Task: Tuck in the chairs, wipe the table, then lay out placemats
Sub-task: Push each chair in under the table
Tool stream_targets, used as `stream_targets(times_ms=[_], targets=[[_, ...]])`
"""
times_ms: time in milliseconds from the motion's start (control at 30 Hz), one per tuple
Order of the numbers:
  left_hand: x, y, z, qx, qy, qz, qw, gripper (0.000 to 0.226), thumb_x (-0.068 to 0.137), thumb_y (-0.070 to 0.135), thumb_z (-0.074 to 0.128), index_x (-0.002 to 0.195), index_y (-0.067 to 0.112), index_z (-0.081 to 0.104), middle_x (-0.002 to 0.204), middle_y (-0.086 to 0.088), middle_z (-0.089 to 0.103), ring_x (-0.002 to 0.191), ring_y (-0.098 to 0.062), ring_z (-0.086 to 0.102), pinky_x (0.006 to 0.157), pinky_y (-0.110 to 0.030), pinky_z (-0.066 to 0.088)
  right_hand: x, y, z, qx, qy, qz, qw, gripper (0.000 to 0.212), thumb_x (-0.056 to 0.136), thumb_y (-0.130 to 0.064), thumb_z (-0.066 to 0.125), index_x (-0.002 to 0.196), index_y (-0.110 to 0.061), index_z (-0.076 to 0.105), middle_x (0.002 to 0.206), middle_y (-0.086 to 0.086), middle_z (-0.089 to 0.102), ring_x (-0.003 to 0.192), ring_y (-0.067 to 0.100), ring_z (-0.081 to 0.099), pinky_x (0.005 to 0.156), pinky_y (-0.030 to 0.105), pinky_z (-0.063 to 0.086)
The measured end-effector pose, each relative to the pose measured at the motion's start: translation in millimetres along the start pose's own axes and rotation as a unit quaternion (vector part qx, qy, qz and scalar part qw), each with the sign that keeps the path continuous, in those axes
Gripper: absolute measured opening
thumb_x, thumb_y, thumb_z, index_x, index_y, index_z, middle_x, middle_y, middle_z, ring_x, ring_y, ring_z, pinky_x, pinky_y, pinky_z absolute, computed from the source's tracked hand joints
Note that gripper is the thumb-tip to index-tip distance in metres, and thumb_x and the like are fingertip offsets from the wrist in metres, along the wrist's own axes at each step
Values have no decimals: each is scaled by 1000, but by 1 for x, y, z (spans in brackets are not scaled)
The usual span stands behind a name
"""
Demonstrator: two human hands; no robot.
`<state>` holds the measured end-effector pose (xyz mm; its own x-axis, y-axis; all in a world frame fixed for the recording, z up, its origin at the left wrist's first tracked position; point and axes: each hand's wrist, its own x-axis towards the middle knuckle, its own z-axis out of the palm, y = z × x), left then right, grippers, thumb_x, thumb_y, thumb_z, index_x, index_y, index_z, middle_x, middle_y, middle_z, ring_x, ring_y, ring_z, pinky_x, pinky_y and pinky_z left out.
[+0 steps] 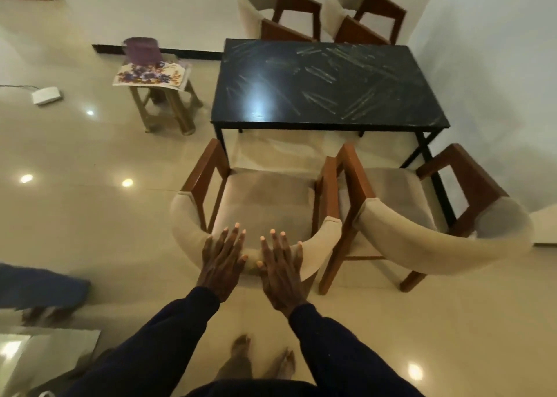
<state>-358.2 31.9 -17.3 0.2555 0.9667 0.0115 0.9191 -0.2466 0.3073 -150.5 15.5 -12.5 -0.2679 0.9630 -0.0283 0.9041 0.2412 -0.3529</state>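
The table [328, 86] stands at the far right. Two chairs [280, 13] [364, 10] sit behind it against the wall. Two more are on its near side, pulled out: the left chair [259, 203] and the right chair [422, 215], side by side. Both hands [223, 261] [281, 271] lie flat on the left chair's back. Left of the table is a stool [165, 107] with placemats [152, 75] on it.

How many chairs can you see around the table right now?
4. Two at the near side: the left chair under both hands, the right chair beside it. Two at the far side: far left chair, far right chair.
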Motion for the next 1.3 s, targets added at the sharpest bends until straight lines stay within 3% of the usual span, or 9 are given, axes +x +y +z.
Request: stream_targets(times_ms=[167, 300, 500, 833, 1100, 1300], targets=[[1, 2, 5, -14, -3, 19, 1000, 64, 113, 47, 15, 169, 18, 20, 179, -6, 11, 164, -30, 10, 128, -64, 13, 4, -3, 1, 6, -1, 28, 1000, 64, 113, -53, 33, 171, -32, 14, 180, 0, -5, 166, 25, -9, 129, 67, 5], [6, 6, 5, -30, -23, 15, 999, 68, 112, 52, 11, 168, 16, 26, 177, -8, 16, 163, -32, 16, 127, -68, 15, 9, 3, 4, 24, 6, 20, 999, 64, 112, -55, 38, 170, -37, 17, 180, -4, -4, 166, 23, -6, 130, 65, 8], [18, 21, 7, -53, -14, 4, 999, 68, 112, 53, 13, 166, 15, 30, 176, -10, 20, 162, -36, 21, 123, -73, 20, 17, 21, -2, 39, -12, 8, 999, 64, 112, -59, 36, 170, -40, 16, 180, -8, -7, 166, 19, -10, 131, 59, -4], [66, 87, 28, -68, -19, -23, 997, 68, 111, 53, 14, 166, 16, 30, 176, -10, 21, 161, -35, 23, 124, -70, 17, 45, 110, -35, 18, -16, -18, 1000, 61, 112, -56, 39, 167, -33, 29, 180, -6, 0, 166, 17, -9, 132, 52, -4], [66, 89, 32, -57, -19, -28, 998, 67, 111, 53, 16, 167, 19, 30, 177, -6, 19, 161, -33, 23, 126, -66, 16, 41, 114, -34, 30, -13, -14, 999, 63, 112, -59, 32, 168, -31, 26, 180, -4, 3, 166, 18, -7, 132, 54, -5], [65, 93, 29, -54, 3, -31, 998, 65, 112, 53, 16, 164, 18, 33, 173, -8, 26, 157, -36, 31, 121, -70, 26, 37, 110, -33, 31, -16, 0, 999, 63, 113, -61, 27, 169, -33, 23, 180, -5, 3, 166, 19, -7, 130, 58, -3]])
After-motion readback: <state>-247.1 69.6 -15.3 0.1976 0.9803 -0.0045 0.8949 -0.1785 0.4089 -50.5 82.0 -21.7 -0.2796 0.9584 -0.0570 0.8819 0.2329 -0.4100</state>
